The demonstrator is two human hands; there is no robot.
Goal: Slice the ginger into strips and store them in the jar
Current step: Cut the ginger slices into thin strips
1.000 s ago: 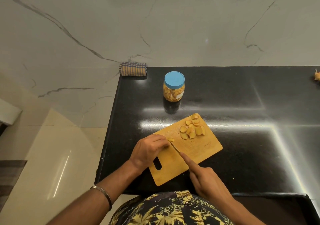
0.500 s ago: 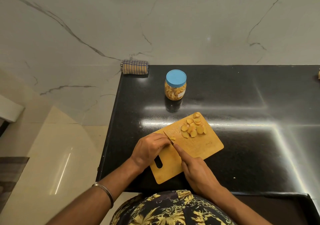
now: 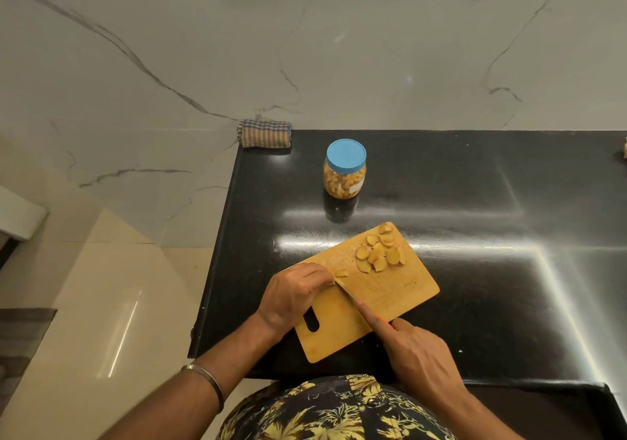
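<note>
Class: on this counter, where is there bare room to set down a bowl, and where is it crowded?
Bare: the black counter right of the cutting board, and the strip between the jar and the folded cloth. Crowded: the board, with ginger slices, the knife and both hands.

The person wears a dark shirt (image 3: 339, 409) printed with yellow leaves and a thin metal bangle (image 3: 207, 380).

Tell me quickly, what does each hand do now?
Left hand: fingers curled, pinching the small ginger piece on the cutting board.
Right hand: gripping the knife.
</note>
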